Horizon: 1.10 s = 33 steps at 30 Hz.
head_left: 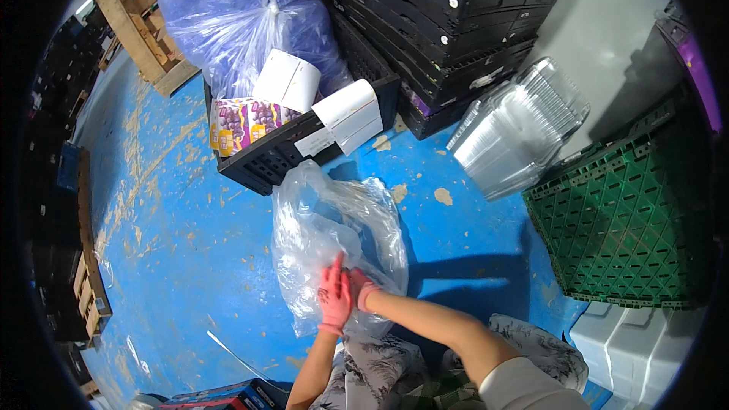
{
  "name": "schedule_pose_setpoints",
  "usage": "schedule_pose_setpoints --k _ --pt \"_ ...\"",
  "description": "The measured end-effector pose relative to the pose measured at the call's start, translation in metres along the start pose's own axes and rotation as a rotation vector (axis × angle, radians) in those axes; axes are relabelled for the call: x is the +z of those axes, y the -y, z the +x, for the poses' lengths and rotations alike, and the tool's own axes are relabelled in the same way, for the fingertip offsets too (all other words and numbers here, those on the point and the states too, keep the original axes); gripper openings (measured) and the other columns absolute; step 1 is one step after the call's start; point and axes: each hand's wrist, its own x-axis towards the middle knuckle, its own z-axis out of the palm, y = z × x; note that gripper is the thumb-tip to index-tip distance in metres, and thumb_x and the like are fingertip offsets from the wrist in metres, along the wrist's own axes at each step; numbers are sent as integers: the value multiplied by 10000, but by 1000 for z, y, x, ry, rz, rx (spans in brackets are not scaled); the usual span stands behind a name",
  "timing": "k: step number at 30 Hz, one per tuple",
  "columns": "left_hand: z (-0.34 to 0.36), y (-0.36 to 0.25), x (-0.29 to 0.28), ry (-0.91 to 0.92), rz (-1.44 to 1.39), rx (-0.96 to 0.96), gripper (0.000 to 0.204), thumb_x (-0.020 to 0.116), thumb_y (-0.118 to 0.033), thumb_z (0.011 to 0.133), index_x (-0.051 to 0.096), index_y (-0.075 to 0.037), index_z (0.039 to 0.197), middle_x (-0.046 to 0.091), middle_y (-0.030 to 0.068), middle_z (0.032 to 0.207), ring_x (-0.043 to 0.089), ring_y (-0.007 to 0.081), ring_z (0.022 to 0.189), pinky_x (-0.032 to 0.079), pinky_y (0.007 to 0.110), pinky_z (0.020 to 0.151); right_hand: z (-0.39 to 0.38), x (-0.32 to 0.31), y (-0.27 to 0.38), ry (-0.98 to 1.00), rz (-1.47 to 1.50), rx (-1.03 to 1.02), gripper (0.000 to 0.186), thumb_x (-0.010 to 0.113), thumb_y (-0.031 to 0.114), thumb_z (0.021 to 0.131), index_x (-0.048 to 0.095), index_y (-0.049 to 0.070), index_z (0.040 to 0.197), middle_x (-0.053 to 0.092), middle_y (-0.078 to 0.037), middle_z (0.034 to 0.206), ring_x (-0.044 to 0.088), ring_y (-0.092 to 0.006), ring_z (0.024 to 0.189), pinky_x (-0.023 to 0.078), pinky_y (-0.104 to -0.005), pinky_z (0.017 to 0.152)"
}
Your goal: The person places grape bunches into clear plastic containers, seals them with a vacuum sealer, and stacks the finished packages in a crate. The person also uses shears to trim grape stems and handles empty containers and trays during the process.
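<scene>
A large clear plastic bag (304,228) lies crumpled on the blue floor in front of me, touching the front of a black crate. My left hand (333,298), in a coral-pink glove, rests over the near part of the bag with its fingers stretched out. My right hand (361,288), gloved alike, reaches across from the right and meets the left hand at the bag. The right fingers are mostly hidden behind the left hand, so their grip does not show.
The black crate (258,163) holds bagged blue-purple material (228,23), label rolls (287,82) and grape-printed labels (243,123). Behind it rise stacked black crates (433,38). Nested clear plastic trays (516,129) and a green crate (619,220) stand right; a wooden pallet (137,30) lies far left.
</scene>
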Motion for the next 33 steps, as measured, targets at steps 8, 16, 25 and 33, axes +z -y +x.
schedule_pose_setpoints --k 8,16,25,33 --pt "-11 67 5 -56 100 -141 363 435 -175 915 468 -164 1277 534 180 1045 541 349 920 440 411 801 -58 -83 -81 -676 600 830 569 676 373 733 537 -5 1134 558 -168 1122 577 -327 953 455 -402 821" --pt "-14 36 -17 -310 -40 -47 371 436 -108 920 454 -98 1291 551 123 978 553 251 868 442 357 761 -74 -151 -55 -616 364 602 253 557 310 822 570 117 984 638 -125 842 611 -317 787 469 -448 691" --pt "-22 -61 -109 -271 14 -194 355 403 -9 923 429 27 1275 566 129 1155 532 168 980 415 276 859 -180 -239 -85 -513 9 560 410 571 170 797 518 115 1200 625 -64 768 588 -245 715 443 -317 602" --pt "-18 -122 -151 -531 -293 170 355 419 -60 916 440 52 1253 524 141 1183 489 179 1052 382 280 885 -236 -358 0 -994 390 223 508 483 -63 730 540 81 1213 541 -143 1016 573 -189 753 491 -271 674"
